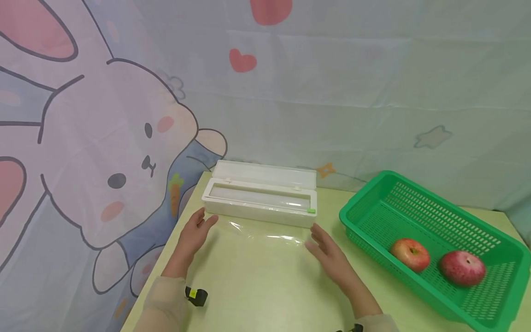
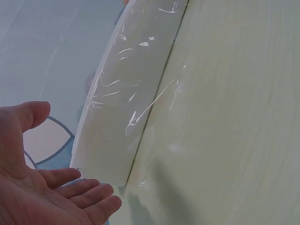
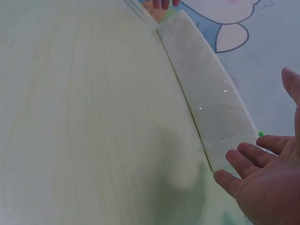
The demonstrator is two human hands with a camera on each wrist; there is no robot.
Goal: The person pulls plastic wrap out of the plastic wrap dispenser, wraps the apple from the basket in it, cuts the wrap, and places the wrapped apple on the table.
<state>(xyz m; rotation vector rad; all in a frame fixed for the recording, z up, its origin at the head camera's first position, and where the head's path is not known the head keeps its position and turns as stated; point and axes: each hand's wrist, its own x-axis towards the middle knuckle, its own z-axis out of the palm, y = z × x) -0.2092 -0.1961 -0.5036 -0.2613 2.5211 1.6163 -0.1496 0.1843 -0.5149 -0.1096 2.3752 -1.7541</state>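
A white cling film dispenser [image 1: 260,210] stands at the back of the table with its lid [image 1: 265,174] raised and a roll [image 1: 259,195] inside. Clear cling film [image 1: 286,238] comes over its front and lies on the tabletop, wrinkled and shiny; its edges are hard to make out. My left hand [image 1: 194,233] is by the dispenser's left end, fingers extended and thumb apart. By the right end is my right hand [image 1: 327,251], likewise spread. Both wrist views show the left palm [image 2: 51,187] and the right palm [image 3: 267,187] holding nothing, beside the dispenser's front wall [image 3: 201,84].
On the right of the table sits a green plastic basket [image 1: 365,240], holding a red-yellow apple [image 1: 410,255] and a darker red round fruit [image 1: 462,268]. A cloth backdrop [image 1: 332,92] with a printed rabbit hangs behind the pale wood-grain table [image 1: 265,290].
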